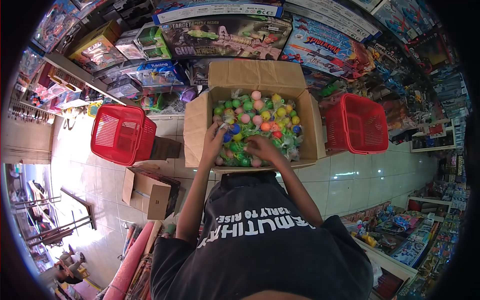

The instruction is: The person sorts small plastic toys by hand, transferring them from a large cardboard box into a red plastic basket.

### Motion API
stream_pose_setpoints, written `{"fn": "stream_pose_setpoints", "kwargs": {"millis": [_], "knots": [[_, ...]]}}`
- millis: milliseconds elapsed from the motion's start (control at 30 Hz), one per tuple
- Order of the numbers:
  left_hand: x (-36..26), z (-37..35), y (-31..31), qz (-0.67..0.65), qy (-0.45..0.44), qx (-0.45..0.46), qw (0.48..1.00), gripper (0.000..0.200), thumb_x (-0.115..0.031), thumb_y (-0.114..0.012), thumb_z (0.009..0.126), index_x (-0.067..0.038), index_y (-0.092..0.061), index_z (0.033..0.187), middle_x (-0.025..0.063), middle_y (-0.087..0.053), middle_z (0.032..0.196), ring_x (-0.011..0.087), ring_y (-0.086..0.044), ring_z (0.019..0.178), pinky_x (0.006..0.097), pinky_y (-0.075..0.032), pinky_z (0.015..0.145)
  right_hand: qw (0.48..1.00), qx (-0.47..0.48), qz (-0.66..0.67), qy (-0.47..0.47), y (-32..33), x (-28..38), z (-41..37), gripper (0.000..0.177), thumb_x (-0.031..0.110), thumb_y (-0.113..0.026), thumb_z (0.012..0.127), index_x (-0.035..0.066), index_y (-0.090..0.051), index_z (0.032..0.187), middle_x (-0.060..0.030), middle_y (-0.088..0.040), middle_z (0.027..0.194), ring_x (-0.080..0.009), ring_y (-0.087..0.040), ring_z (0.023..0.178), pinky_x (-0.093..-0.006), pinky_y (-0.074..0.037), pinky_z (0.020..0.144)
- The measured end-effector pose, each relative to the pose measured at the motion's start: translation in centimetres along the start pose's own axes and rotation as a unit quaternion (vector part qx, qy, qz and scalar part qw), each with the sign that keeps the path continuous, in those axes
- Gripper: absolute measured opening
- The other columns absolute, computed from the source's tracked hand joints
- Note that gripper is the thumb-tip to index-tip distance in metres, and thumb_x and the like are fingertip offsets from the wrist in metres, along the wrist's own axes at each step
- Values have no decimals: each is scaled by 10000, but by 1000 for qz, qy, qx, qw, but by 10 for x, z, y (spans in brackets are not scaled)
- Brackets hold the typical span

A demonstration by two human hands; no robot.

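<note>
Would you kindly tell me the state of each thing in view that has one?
Large cardboard box: open, filled with balls
Balls: heaped, many wrapped
Left-side red basket: open-topped
Right-side red basket: open-topped
Smaller carton: appears partly open
Toy gun box: closed
Left hand: at the balls, hold unclear
Right hand: over the balls, fingers curled, hold unclear

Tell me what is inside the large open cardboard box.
Coloured balls, some in clear plastic, with the left hand and right hand over them. The bottom of the box is covered.
</note>
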State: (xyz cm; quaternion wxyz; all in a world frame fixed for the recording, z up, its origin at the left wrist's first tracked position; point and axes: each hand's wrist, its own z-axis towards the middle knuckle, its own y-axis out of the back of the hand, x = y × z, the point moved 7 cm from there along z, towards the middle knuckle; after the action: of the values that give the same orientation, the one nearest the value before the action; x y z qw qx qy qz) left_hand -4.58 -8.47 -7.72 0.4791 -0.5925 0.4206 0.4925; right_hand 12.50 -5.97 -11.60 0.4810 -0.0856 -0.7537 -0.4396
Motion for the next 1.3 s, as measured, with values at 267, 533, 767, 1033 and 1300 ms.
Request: {"fn": "stream_pose_setpoints", "kwargs": {"millis": [267, 533, 767, 1033, 1300], "knots": [[8, -22, 8, -40, 56, -23, 997, 214, -224, -513, 903, -29, -564, 978, 26, -578, 875, 84, -507, 829, 214, -393, 761, 977, -44, -207, 40, -24, 10, 5, 280, 138, -698, 638, 60, -580, 880, -120, -596, 769, -313, -587, 790, -413, -473, 667], [-22, -40, -7, -72, 51, -6, 996, 348, -183, -574, 870, 1, -479, 1150, 49, -545, 1005, 97, -504, 908, 232, -405, 778, 980, -104, 168, -2, 14, 6, -11, 123, 56, -563, 782, 25, -530, 897, -70, -558, 750, -153, -551, 704, -280, -417, 603], [-12, -40, -49, -117, 39, 37, 992, 418, -47, -573, 843, 0, -420, 1230, 69, -513, 1092, 138, -480, 1036, 264, -381, 896, 923, -173, 344, -20, 56, 12, -49, 57, 85, -536, 851, 37, -509, 868, 25, -494, 748, -54, -461, 692, -230, -387, 599], [2, -40, -139, -107, 31, 103, 988, 421, -16, -555, 841, 1, -392, 1229, 81, -530, 1087, 137, -490, 1026, 268, -378, 899, 852, -209, 465, -120, 100, -11, -123, 208, 114, -669, 783, 107, -461, 782, 65, -433, 739, -13, -405, 652, -174, -346, 566], [22, -62, -267, -178, 86, 117, 973, 372, -14, -567, 835, 21, -436, 1181, 85, -521, 1110, 140, -492, 1025, 271, -392, 879, 869, -262, 415, -65, 168, -64, -216, 219, 114, -644, 800, 105, -439, 726, 54, -432, 716, -27, -399, 705, -204, -335, 629]]}}
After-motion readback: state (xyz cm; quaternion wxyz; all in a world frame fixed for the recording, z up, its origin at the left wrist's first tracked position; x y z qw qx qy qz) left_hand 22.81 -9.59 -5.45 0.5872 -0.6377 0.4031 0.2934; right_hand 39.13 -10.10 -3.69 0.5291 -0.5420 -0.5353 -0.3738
